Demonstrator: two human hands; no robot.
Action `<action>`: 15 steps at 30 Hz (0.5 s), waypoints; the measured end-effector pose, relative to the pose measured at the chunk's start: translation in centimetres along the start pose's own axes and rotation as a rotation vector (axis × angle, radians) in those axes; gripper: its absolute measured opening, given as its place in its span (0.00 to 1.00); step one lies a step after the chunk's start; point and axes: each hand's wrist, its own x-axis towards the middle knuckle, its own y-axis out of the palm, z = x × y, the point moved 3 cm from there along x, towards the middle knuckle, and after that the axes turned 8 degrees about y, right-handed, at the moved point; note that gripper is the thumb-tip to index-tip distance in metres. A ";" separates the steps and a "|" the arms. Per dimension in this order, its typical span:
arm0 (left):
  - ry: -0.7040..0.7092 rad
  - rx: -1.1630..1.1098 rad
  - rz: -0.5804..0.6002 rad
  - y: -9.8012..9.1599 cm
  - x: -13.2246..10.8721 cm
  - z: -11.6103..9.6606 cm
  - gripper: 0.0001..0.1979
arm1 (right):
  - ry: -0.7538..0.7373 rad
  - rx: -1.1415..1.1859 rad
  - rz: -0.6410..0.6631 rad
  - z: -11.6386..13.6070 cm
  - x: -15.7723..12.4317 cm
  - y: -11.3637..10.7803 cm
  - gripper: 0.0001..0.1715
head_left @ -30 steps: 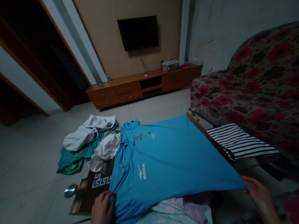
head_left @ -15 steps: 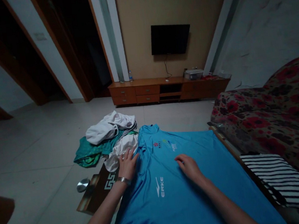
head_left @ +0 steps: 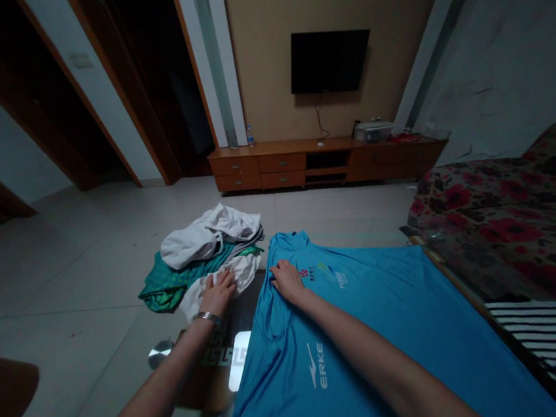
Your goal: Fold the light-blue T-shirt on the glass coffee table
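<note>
A blue shirt [head_left: 368, 331] with a high collar lies spread on a glass-topped table [head_left: 200, 373], its printed side up. My right hand [head_left: 287, 281] is closed on the fabric near the collar, at the shirt's left edge, where the cloth bunches in folds. My left hand [head_left: 218, 293] rests on a crumpled white garment [head_left: 247, 270] just left of the shirt, fingers apart on top of the cloth. Behind that hand is a heap with a white garment [head_left: 197, 242] over a green patterned garment [head_left: 160, 288].
A flowered sofa [head_left: 475, 216] stands at the right, with a black-and-white striped cloth [head_left: 550, 333] beside the table. A low wooden cabinet [head_left: 281, 163] runs along the far wall beneath a television [head_left: 330, 61]. A brown rounded object [head_left: 6, 398] is at the left edge.
My right hand has moved left from above the shirt's middle onto its edge near the collar. My left hand has moved left off the shirt, and the nearer white garment has shifted left, baring more tabletop.
</note>
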 end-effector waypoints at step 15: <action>-0.259 -0.274 0.073 0.5 -7.2 -13.6 0.08 | 0.064 0.100 0.072 2.3 6.4 -2.4 0.20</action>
